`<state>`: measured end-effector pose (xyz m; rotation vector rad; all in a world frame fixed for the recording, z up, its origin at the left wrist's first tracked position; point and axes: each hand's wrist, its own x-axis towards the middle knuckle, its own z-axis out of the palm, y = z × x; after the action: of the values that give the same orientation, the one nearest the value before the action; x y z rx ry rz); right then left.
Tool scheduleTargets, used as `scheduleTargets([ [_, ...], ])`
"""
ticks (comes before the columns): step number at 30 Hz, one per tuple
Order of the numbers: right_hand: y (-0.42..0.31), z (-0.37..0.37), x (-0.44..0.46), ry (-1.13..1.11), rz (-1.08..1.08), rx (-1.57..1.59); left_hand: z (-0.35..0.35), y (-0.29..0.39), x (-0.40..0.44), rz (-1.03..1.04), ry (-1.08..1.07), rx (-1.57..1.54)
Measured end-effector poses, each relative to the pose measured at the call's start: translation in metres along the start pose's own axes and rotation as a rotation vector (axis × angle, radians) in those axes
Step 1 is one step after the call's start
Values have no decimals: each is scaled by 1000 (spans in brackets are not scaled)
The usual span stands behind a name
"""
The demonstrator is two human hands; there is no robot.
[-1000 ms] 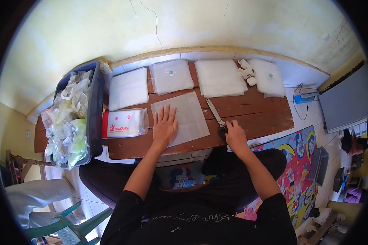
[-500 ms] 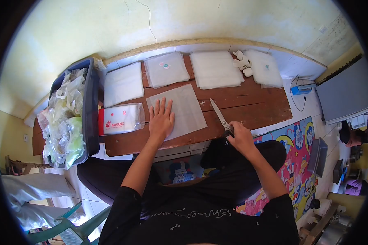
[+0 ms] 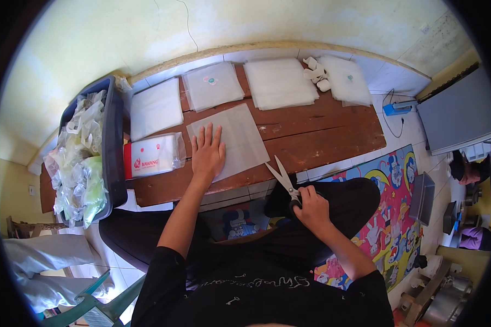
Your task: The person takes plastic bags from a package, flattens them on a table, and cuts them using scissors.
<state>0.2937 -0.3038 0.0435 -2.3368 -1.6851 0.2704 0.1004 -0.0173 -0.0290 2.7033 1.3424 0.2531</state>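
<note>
My left hand (image 3: 208,154) lies flat, fingers stretched out, on the left part of a clear plastic sheet or bag (image 3: 239,135) at the bench's near edge. In my right hand (image 3: 312,208) is a pair of scissors (image 3: 287,185) with black handles, its blades parted and pointing up and left. The blade tips are by the near right corner of the plastic. Left of my left hand is a pack of plastic bags (image 3: 157,155) with red print reading "BAWANG".
Stacks of clear plastic (image 3: 281,83) line the back of the wooden bench (image 3: 322,133), with a white bundle (image 3: 316,73) among them. A dark bin (image 3: 116,147) full of plastic bags stands at left. Another person's legs (image 3: 52,253) show at lower left.
My right hand has drawn the scissors left and toward me, off the bench top, and their blades have opened. My left hand stays flat on the plastic. The view has shifted slightly.
</note>
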Motion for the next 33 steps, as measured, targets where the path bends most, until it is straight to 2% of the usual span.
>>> scheduleTargets([
  [33,-2,16,14,38,32,-27,2,0,2,10,23,24],
])
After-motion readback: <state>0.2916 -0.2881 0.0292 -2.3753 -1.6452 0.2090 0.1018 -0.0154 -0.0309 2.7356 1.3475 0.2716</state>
